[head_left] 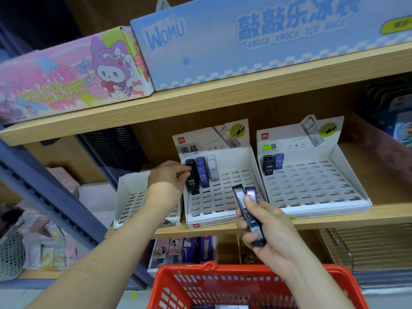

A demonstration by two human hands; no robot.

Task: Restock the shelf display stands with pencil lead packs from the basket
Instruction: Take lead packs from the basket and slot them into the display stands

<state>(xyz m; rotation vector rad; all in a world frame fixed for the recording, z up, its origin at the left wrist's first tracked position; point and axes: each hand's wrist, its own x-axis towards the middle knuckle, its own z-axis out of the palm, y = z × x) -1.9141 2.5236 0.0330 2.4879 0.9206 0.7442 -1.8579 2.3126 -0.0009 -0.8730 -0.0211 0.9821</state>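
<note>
Three white slotted display stands sit on the middle shelf: a left stand (130, 192), a middle stand (225, 204) and a right stand (312, 186). The middle stand's back row holds a black lead pack (193, 182), a blue pack (202, 172) and a white pack (212, 168). My left hand (169, 177) pinches the black pack at its top, over the stand's back left slot. My right hand (265, 228) grips two packs (244, 201), one black and one blue, in front of the middle stand. The right stand holds a black pack (268, 165) and a blue pack (278, 161). The red basket (223, 284) is below.
Large printed boxes, pink (66, 79) and blue (256, 36), fill the upper wooden shelf (223, 92). A blue metal upright (51, 197) slants at left, with a grey basket (11, 257) beyond. More stationery stands on the lower shelf behind the red basket.
</note>
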